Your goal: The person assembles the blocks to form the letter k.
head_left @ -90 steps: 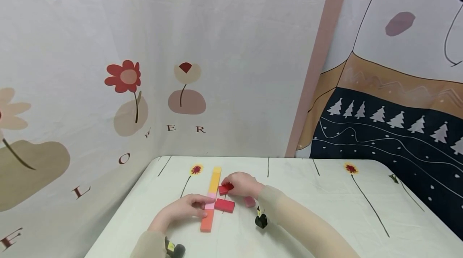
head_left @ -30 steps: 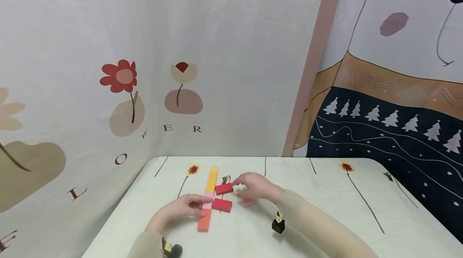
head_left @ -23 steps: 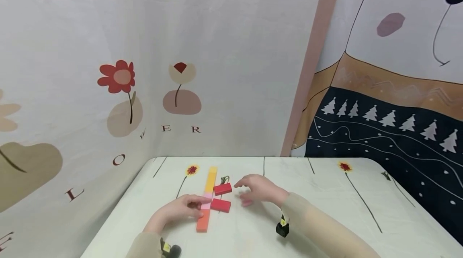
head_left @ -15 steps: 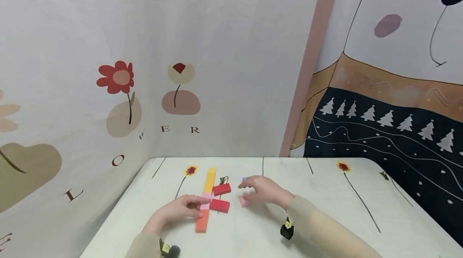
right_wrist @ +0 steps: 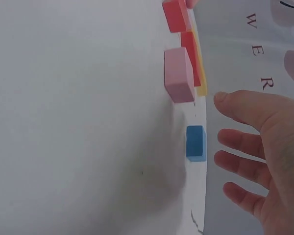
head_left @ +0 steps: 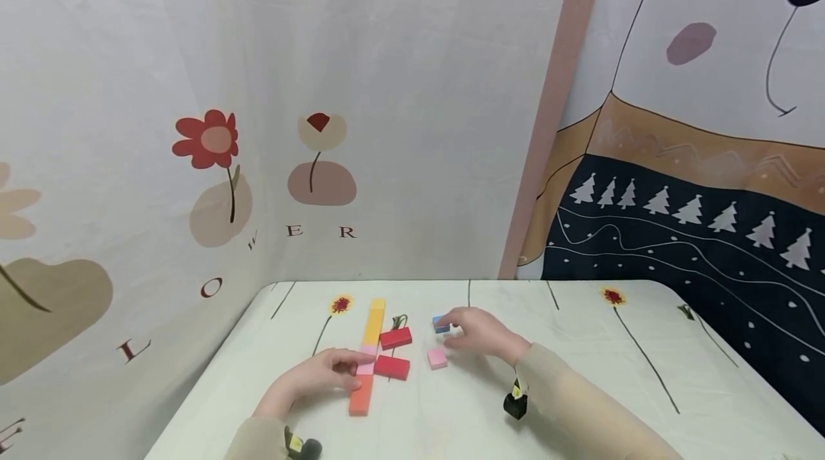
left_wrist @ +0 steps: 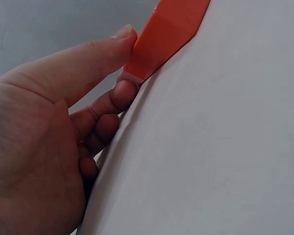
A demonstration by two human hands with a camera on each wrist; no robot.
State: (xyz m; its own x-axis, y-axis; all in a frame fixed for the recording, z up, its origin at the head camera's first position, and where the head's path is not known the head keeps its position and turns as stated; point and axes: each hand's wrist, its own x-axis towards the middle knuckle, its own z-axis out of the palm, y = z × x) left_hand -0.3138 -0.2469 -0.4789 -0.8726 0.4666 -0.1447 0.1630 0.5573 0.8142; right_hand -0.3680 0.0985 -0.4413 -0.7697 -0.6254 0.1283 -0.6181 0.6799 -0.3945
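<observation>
On the table, a row of yellow (head_left: 374, 322), pink (head_left: 365, 369) and orange blocks (head_left: 360, 399) runs away from me. My left hand (head_left: 319, 375) rests at its left side; the forefinger lies over the pink part and the thumb touches the orange block. In the left wrist view, the thumb meets the orange block's (left_wrist: 169, 34) edge. Two red blocks (head_left: 392, 367) extend rightward from the row. My right hand (head_left: 485, 333) hovers with parted fingers by a small blue block (head_left: 441, 324); the right wrist view shows a gap between the fingers and the blue block (right_wrist: 195, 143).
A separate pink block (head_left: 437, 358) lies in front of my right hand, right of the red blocks. The table (head_left: 580, 367) has a pale cloth with printed flowers. Behind it hangs a printed curtain (head_left: 419, 159).
My right hand has let go of the far red block and moved right to the blue block, uncovering the separate pink block. My left hand has stayed at the row.
</observation>
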